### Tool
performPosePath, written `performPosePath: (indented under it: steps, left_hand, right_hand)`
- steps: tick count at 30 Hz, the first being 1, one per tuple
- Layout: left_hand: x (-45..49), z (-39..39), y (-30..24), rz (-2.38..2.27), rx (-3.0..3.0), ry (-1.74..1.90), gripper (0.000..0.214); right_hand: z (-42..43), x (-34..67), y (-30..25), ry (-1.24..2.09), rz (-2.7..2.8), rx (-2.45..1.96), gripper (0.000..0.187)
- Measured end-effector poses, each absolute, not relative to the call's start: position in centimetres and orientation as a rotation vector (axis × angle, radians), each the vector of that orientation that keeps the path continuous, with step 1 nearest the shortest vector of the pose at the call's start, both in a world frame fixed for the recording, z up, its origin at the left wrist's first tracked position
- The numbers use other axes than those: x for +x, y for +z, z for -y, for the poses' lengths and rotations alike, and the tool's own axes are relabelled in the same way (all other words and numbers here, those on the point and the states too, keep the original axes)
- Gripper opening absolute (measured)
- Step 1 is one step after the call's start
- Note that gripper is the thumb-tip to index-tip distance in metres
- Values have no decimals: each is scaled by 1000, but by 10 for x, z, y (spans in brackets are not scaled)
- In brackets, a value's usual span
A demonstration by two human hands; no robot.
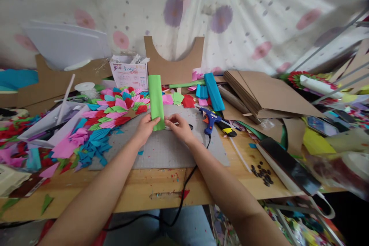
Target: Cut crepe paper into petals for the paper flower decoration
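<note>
A folded strip of bright green crepe paper (156, 98) stands upright in my left hand (146, 127), pinched near its lower end with the thumb across the front. Close beside the strip's lower right edge is my right hand (179, 126), its fingers curled round scissors. Of the scissors (190, 126) only a dark handle loop and a bit of metal by the paper show; the hand covers the rest. Both hands are above the grey cutting mat (173, 153). A blue glue gun (211, 120) lies right of my right hand.
Crepe-paper petals (121, 107) in several colours pile up at left, around a white box of tools (54, 123). A blue paper roll (214, 92) and stacked cardboard (271, 92) lie at right. A black cord (188, 178) crosses the table's front edge.
</note>
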State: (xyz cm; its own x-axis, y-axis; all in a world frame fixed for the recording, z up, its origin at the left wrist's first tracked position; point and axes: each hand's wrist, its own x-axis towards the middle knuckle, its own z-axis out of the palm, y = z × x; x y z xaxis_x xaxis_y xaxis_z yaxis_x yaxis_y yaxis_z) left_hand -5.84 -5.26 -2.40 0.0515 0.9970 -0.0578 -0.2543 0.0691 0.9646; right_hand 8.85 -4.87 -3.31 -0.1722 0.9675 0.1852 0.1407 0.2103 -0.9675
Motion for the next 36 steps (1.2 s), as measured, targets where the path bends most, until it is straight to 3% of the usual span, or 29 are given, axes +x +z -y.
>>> performPosePath:
  steps: [5, 11, 23, 36]
  left_hand:
    - [-54, 57, -26, -1022, 1187, 998, 38]
    - [-49, 67, -19, -929, 1059, 769, 32]
    - [-59, 57, -32, -1059, 1481, 866, 24]
    - [-61, 60, -30, -1066, 1432, 843, 16]
  right_hand:
    - [52, 97, -22, 1456, 1249, -855, 38]
    - [55, 97, -30, 1681, 1136, -767, 31]
    - [56, 83, -21, 1455, 1458, -725, 25]
    - [61, 87, -24, 1563, 1302, -779, 30]
